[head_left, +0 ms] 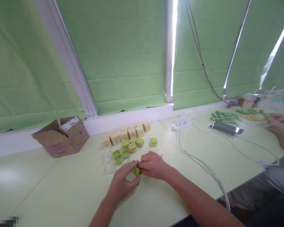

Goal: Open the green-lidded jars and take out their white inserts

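Note:
My left hand [125,183] is closed around the edge of a small green lid [137,171], tilted up over the table. From the other side, the fingers of my right hand [152,165] press into the same lid; what lies under the fingertips is hidden. Just beyond, green lids [117,155] lie beside several clear containers [109,165]. Behind them stand several small jars with green lids [132,147], one of them, a lidded jar [153,141], apart to the right. A small white object [160,153] rests by my right knuckles.
Small cardboard boxes [114,137] line the back, with an open carton [61,137] at left. A power strip [183,122] and white cables [203,165] cross the right side. Farther right lie a phone-like dark slab [226,128], green pieces [223,116] and another person's arm [280,132].

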Demonstrator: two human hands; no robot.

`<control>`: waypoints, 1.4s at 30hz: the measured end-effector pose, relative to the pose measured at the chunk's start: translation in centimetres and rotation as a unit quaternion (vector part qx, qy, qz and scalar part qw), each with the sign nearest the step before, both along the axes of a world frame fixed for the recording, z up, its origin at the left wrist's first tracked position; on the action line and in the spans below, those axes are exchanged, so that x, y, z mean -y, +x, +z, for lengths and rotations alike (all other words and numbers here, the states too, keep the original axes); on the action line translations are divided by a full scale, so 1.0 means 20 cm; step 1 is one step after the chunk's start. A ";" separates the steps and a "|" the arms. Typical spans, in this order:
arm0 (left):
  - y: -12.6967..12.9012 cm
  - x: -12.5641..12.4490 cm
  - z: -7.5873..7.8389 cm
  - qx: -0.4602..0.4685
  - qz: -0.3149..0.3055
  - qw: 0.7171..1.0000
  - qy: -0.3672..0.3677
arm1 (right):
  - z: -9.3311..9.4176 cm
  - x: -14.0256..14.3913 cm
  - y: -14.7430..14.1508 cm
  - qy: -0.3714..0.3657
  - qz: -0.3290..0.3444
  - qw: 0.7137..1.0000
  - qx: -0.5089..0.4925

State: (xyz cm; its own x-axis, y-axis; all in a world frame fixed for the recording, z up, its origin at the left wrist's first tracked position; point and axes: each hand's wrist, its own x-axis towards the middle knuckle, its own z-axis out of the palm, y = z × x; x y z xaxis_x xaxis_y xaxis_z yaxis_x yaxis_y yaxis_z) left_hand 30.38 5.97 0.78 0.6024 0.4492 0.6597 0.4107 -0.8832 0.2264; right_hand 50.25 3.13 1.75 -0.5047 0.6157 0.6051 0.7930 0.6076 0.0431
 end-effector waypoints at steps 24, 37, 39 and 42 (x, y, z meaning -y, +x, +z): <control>-0.07 -0.06 0.03 0.068 0.123 0.987 -0.074 | 0.07 0.00 0.23 -0.159 -0.154 0.965 -0.137; -0.12 -0.09 0.07 0.083 0.176 0.975 -0.108 | 0.02 -0.02 0.22 -0.222 -0.207 0.953 0.011; -0.14 -0.10 0.08 0.059 0.183 0.975 -0.112 | 0.02 -0.02 0.22 -0.217 -0.208 0.954 0.003; -0.17 -0.12 0.09 0.009 0.180 0.978 -0.103 | 0.03 -0.02 0.23 -0.210 -0.213 0.954 -0.012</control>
